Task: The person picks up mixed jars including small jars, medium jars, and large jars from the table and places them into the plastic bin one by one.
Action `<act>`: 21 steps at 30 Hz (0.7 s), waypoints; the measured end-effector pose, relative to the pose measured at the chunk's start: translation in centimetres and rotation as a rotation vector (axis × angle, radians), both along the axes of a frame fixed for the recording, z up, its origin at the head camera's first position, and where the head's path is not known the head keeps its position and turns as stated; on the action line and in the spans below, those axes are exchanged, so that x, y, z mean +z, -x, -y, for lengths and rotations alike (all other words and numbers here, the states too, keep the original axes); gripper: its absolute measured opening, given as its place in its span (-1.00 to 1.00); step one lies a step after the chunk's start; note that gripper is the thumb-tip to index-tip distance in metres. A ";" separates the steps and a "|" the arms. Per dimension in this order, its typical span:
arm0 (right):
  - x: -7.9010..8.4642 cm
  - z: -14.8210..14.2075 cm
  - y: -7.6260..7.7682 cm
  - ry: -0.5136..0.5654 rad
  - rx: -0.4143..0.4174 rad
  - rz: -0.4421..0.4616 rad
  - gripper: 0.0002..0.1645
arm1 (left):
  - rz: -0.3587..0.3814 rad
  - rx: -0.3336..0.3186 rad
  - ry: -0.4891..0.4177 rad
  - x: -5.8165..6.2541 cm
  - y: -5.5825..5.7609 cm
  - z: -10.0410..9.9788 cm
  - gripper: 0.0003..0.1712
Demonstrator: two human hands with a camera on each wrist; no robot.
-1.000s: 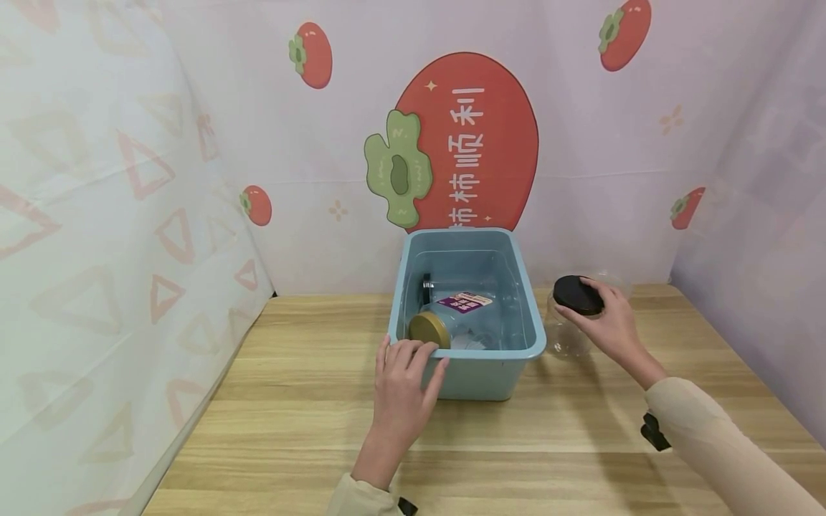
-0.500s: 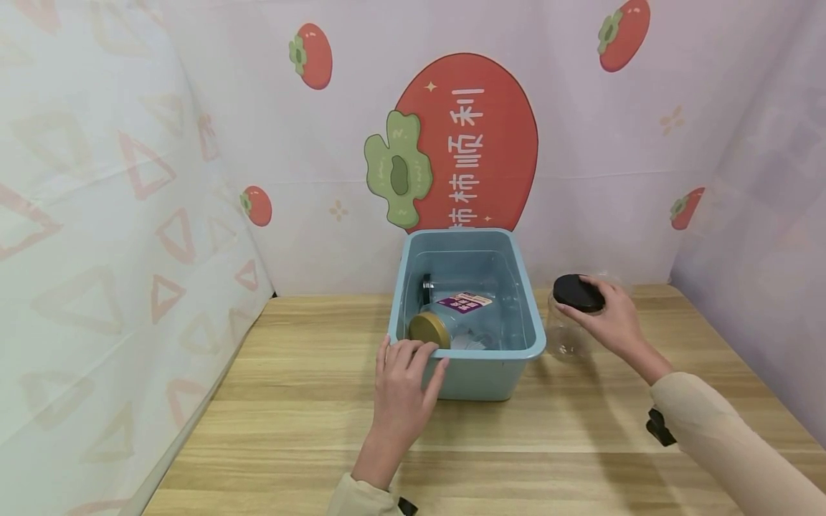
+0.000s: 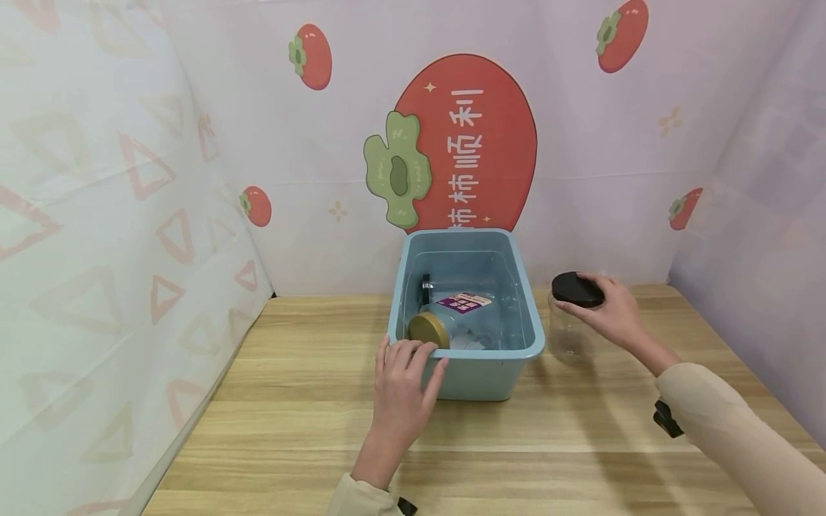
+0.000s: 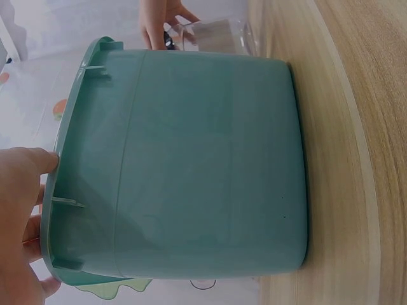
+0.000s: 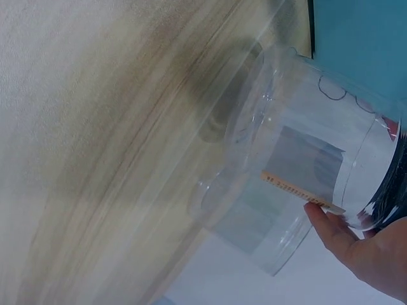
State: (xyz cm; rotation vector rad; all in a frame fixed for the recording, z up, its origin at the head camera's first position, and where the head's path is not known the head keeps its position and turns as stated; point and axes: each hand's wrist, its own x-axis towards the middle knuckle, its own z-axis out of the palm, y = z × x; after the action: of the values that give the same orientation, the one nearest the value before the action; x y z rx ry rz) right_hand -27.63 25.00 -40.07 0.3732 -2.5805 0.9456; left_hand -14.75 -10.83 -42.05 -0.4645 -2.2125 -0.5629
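Black lid point(image 3: 571, 289) in wide right grip point(image 3: 616, 312), left grip point(image 3: 403, 387) on tub point(image 3: 484, 378)

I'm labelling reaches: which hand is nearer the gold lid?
Left. The left hand grips the bin's rim beside the gold lid; the right hand is farther right, outside the bin, on the black lid.

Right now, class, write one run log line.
left hand: holds blue bin | right hand: holds black jar lid | gold-lidded jar: in bin
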 end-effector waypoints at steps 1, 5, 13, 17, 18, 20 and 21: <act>0.1 0.0 0.0 -0.006 0.003 0.005 -0.15 | 0.004 0.000 -0.001 0.0 0.0 0.0 -0.72; 0.6 0.0 0.1 -0.028 0.001 0.035 -0.14 | 0.014 0.000 -0.001 0.1 -0.1 0.0 -0.72; 1.4 0.1 0.2 -0.048 0.010 0.057 -0.13 | 0.009 -0.001 -0.002 0.1 -0.1 0.0 -0.71; 1.7 0.0 0.3 -0.054 0.018 0.053 -0.14 | 0.007 0.001 0.003 0.1 -0.1 0.0 -0.71; 1.7 0.0 0.3 -0.056 0.019 0.054 -0.14 | 0.007 0.001 0.004 0.1 -0.1 0.0 -0.71; 1.9 0.1 0.4 -0.060 0.021 0.054 -0.15 | 0.006 0.002 0.004 0.1 -0.1 0.0 -0.71; 2.0 0.1 0.4 -0.062 0.023 0.054 -0.15 | 0.006 0.002 0.005 0.1 -0.1 0.0 -0.71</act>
State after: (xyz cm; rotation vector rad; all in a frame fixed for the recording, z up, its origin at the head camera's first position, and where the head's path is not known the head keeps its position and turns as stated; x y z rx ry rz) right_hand -28.04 24.94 -38.12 0.4002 -2.6651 0.8976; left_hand -14.65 -10.84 -41.94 -0.4635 -2.2204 -0.5586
